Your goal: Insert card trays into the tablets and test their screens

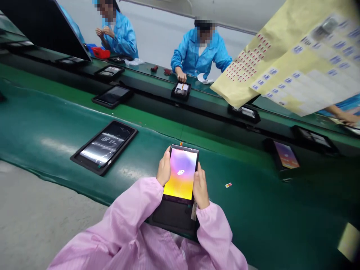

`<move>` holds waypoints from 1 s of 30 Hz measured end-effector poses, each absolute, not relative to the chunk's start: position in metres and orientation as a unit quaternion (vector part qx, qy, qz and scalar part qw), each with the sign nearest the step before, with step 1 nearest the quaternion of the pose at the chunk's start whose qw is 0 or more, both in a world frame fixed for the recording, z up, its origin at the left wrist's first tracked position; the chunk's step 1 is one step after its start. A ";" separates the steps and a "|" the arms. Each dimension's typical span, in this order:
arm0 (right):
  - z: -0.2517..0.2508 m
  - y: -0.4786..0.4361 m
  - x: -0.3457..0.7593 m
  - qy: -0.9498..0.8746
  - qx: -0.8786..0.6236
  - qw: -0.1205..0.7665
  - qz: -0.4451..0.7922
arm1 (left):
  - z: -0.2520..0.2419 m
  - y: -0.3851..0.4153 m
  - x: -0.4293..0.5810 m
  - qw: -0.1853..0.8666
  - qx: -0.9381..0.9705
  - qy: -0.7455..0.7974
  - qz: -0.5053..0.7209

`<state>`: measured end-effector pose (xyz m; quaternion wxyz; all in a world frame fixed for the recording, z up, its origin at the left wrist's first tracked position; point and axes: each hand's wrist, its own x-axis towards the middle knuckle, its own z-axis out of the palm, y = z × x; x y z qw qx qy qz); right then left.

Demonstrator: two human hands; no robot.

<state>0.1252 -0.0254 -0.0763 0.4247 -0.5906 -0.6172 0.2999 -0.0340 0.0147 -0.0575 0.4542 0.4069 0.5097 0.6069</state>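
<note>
Between my two hands is a tablet (180, 174), its screen lit in purple, orange and yellow with a small white logo in the middle. My left hand (164, 168) closes on its left edge, and my right hand (200, 186) grips the right edge. The tablet is tilted up above a black tray (173, 217) near the front edge of the green bench. A short orange strip (181, 143) shows just past its top edge. To the left, a second tablet (108, 142) with a dark, shiny screen lies in its own black tray.
A small coloured sticker (228, 185) lies right of my hands. Beyond the bench edge, a line carries several trays, including a lit tablet (286, 154) and a dark one (112, 96). Yellow sheets (261, 63) hang at upper right, a black panel (47, 28) at upper left. Co-workers in blue (197, 52) sit opposite.
</note>
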 end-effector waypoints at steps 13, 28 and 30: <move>-0.115 -0.050 0.145 -0.567 -0.639 0.367 0.368 | -0.094 -0.043 -0.049 0.418 0.522 0.614 0.419; -0.096 -0.020 0.235 -0.563 -0.669 0.431 0.223 | -0.030 0.113 -0.100 0.194 0.648 0.582 0.451; -0.087 -0.032 0.230 -0.589 -0.670 0.421 0.165 | -0.013 0.143 -0.170 0.134 0.611 0.633 0.456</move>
